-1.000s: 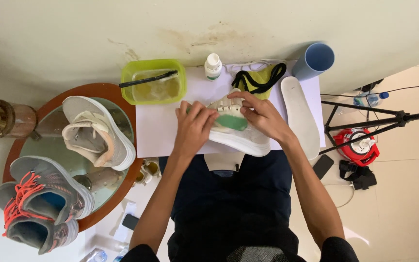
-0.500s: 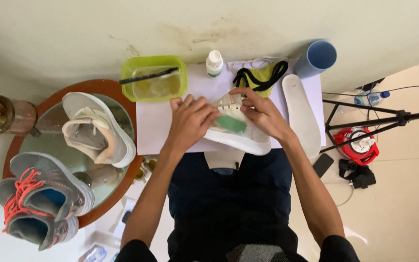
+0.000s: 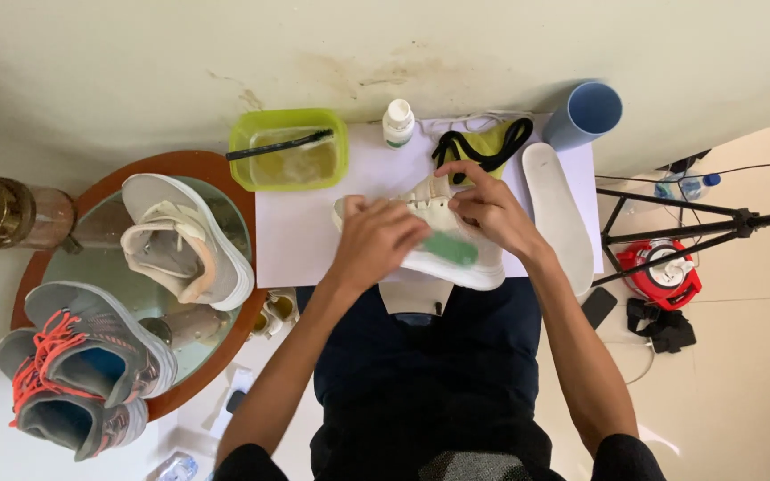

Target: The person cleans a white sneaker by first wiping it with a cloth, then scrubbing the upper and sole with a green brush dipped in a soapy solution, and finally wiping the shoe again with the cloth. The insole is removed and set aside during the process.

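Lying sideways under both hands, white sneaker (image 3: 456,254) shows a green heel patch.

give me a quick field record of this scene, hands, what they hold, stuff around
left hand: left hand lies on the white shoe
right hand: right hand grips the shoe's upper
surface: white sheet
behind: green tub with a black brush, white bottle, black laces, blue tube
right: white insole
left: round mirror table bearing a white shoe and grey shoes
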